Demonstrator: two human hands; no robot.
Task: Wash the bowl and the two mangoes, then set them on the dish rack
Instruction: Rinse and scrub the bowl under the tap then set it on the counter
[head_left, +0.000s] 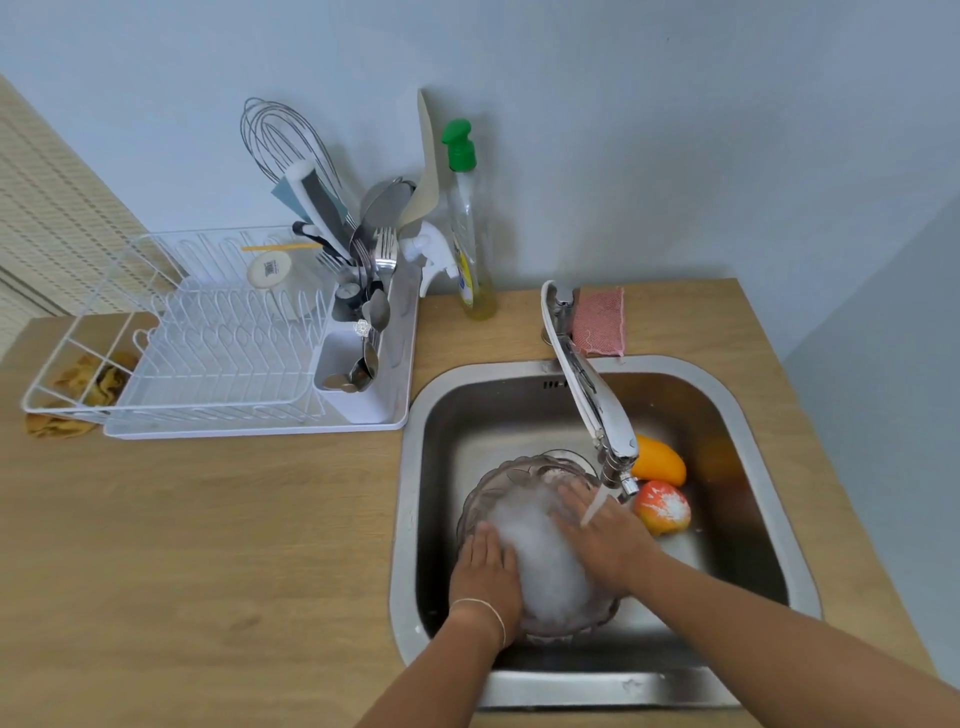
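A clear glass bowl (511, 480) full of white foam sits tilted in the steel sink (748, 415). My left hand (485, 571) grips its near left rim. My right hand (605, 535) lies flat on the foam inside the bowl, under the running tap (597, 410). Two mangoes rest at the sink's right side: an orange-yellow mango (658, 460) behind, and a red-orange mango (662, 506) with foam on it in front, just right of my right hand. The white dish rack (218, 358) stands on the counter to the left.
The rack's holder (358, 312) is packed with cutlery, a whisk and other utensils. A dish soap bottle (467, 228) and a spray bottle (431, 254) stand by the wall. A pink cloth (600, 319) lies behind the tap. A yellow rag (88, 384) sits under the rack's left end.
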